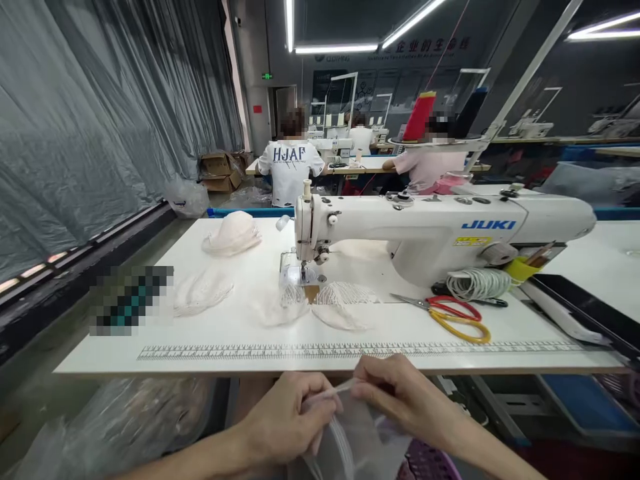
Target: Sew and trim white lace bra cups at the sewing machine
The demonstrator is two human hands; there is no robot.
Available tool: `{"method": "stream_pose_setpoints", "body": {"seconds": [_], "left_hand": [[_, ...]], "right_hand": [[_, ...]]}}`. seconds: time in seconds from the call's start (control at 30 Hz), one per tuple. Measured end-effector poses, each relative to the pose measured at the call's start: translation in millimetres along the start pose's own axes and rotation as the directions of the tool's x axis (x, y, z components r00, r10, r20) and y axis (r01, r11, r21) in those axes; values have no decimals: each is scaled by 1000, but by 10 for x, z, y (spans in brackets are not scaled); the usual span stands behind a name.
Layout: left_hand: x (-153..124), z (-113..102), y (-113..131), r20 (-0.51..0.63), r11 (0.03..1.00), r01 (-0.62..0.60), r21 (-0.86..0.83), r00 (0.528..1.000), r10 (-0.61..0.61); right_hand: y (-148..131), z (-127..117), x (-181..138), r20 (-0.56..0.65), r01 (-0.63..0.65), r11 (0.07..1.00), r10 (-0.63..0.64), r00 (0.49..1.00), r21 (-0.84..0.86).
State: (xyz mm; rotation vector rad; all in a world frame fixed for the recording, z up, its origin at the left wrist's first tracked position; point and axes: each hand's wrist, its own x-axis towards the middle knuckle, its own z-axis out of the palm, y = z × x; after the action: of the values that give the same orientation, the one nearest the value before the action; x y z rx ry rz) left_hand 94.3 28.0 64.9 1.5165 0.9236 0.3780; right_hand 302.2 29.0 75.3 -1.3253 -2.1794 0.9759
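Below the table's front edge, my left hand (290, 417) and my right hand (400, 393) are both closed on a thin clear plastic bag (350, 440) with white strips inside. They pinch its top edge between them. On the white table (240, 333) ahead stands a white JUKI sewing machine (430, 230). White mesh fabric pieces (320, 303) lie under and beside its needle.
Red and yellow scissors (453, 313) lie right of the needle, next to a coil of white cord (477, 283). More white fabric pieces (231, 233) sit at the left. A plastic bag (115, 427) hangs below left. Other people sit at machines behind.
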Motion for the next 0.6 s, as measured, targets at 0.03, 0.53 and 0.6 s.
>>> {"method": "stream_pose_setpoints", "body": {"seconds": [0.03,0.53,0.6], "left_hand": [[-3,-25,39,9,1000,-3,4,1000,3],[1195,-601,159,-115,280,-42,959,846,521],[1112,-540,25,43,143,-158,977,803,594]], "right_hand": [[0,-50,1,1,-8,1000,8,1000,-3],[1034,-733,991,-383,-126,863,-83,920,-489],[1154,-736,701,-465,-113,819,-200,862,-562]]}}
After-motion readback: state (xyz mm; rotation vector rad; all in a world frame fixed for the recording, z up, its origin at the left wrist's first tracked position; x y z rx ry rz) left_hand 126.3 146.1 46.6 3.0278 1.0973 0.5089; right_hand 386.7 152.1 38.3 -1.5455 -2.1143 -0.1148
